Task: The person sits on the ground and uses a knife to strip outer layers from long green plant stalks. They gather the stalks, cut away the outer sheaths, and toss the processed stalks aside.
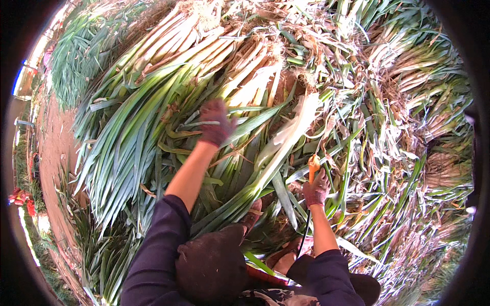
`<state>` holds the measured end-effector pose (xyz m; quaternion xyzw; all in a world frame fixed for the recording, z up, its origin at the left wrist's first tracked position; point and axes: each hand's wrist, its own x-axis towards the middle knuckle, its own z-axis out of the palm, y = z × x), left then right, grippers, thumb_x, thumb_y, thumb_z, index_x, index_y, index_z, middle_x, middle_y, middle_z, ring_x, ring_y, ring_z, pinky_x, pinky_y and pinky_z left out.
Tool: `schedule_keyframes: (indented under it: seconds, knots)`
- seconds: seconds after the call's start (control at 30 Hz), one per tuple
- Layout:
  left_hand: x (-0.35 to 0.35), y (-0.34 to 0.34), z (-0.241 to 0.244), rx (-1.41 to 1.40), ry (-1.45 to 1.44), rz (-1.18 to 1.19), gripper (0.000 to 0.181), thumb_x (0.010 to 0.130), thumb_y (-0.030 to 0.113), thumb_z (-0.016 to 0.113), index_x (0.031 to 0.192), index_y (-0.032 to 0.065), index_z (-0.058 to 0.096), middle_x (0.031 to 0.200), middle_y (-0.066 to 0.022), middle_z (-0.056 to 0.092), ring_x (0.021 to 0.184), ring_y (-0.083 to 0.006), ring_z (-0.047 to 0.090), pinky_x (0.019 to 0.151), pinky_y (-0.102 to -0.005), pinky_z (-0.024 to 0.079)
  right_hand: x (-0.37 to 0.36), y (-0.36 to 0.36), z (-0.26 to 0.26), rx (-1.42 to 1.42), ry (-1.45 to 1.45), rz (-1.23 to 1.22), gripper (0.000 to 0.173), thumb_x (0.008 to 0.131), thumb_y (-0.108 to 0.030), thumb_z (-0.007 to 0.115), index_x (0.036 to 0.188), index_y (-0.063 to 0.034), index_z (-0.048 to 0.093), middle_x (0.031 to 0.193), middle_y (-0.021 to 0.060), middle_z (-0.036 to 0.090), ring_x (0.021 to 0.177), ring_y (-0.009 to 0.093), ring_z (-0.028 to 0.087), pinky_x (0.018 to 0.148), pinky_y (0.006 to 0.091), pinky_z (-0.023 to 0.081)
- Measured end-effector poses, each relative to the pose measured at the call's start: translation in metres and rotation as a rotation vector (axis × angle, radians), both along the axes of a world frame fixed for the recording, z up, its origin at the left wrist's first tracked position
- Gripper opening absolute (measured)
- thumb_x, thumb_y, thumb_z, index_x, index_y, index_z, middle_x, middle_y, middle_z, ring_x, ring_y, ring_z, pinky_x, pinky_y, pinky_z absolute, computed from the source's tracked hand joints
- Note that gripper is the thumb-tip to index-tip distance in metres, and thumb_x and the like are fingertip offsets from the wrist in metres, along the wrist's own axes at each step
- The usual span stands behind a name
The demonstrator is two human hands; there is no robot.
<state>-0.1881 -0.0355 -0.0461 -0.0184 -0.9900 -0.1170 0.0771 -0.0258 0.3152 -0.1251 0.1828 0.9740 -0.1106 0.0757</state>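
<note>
My left hand [216, 122], in a dark red glove, is blurred over a heap of long green onions [126, 130]. A thin leaf crosses the glove, and I cannot tell whether the fingers grip anything. At the right, my gloved right hand [317, 190] is closed around an orange handheld nozzle [314, 163] that points away from me. A thin black hose [305, 233] runs from below that hand toward my lap. Between my hands lies a long green onion [294, 130], its pale stem and roots at the far end and its leaves reaching my knee.
Loose peeled husks and leaves [367, 153] cover the ground to the right. Rows of green onions [402, 72] lie beyond them. More onions with blue-green leaves [76, 65] are piled at the far left, beside a strip of bare brown soil [57, 141]. My shoe [252, 216] is among the leaves.
</note>
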Motion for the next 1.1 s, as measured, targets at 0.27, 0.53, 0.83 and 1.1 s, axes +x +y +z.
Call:
schedule_keyframes:
  seconds: [0.27, 0.53, 0.83, 1.1]
  knots:
    - [0.011, -0.046, -0.002, -0.003, -0.369, -0.053, 0.055, 0.070, 0.041, 0.065, 0.103, 0.0000, 0.049, 0.095, -0.0263, 0.063, 0.089, -0.0422, 0.062, 0.081, -0.0496, 0.048, 0.032, -0.084, 0.051, -0.081, 0.281, 0.418, 0.076, 0.079, -0.036, 0.062, 0.137, 0.0054, 0.034, 0.097, 0.0171, 0.057, 0.087, 0.033, 0.056, 0.077, 0.0458, 0.043]
    - [0.146, -0.012, 0.010, -0.091, -0.582, 0.011, 0.066, 0.078, 0.057, 0.058, 0.114, 0.0011, 0.054, 0.085, -0.0239, 0.066, 0.078, -0.0405, 0.065, 0.069, -0.0514, 0.051, 0.083, -0.148, 0.070, -0.436, 0.089, 0.678, 0.069, 0.078, -0.033, 0.066, 0.130, 0.0058, 0.043, 0.086, 0.0169, 0.061, 0.072, 0.033, 0.061, 0.069, 0.0412, 0.047]
    - [0.056, 0.018, -0.007, 0.920, -0.480, 0.083, 0.062, 0.083, 0.060, 0.055, 0.100, 0.0010, 0.063, 0.086, -0.0228, 0.066, 0.083, -0.0364, 0.065, 0.074, -0.0424, 0.050, 0.042, -0.139, 0.069, -0.336, 0.121, 0.463, 0.069, 0.081, -0.038, 0.065, 0.132, -0.0005, 0.039, 0.079, 0.0175, 0.063, 0.067, 0.034, 0.061, 0.061, 0.0435, 0.046]
    - [0.107, -0.032, -0.068, 1.056, -0.536, 0.199, 0.074, 0.089, 0.063, 0.044, 0.137, 0.0069, 0.046, 0.139, -0.0137, 0.047, 0.131, -0.0280, 0.042, 0.106, -0.0346, 0.031, 0.044, -0.160, 0.045, -0.326, 0.179, 0.674, 0.075, 0.075, -0.031, 0.069, 0.134, 0.0016, 0.037, 0.086, 0.0154, 0.064, 0.067, 0.032, 0.063, 0.059, 0.0428, 0.049]
